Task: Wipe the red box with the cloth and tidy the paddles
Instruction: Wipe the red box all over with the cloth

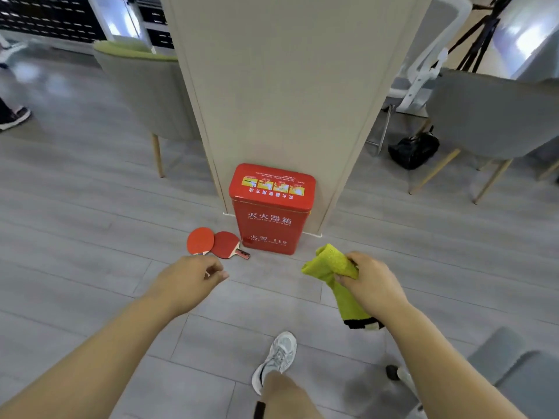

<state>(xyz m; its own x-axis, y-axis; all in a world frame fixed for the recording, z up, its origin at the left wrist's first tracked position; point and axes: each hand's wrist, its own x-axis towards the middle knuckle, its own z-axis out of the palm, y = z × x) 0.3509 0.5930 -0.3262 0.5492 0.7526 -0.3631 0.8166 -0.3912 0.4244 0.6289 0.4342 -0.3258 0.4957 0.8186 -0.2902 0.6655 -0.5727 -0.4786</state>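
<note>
Seemingly before wiping starts, the right hand (367, 285) grips a yellow cloth (335, 267) near the red fire-extinguisher box (269, 219) against a pillar (281, 86); the left hand (187, 279), loosely curled and empty, hovers above two paddles (216, 243) lying beside it. Next, the cloth likely must meet the lid.
</note>
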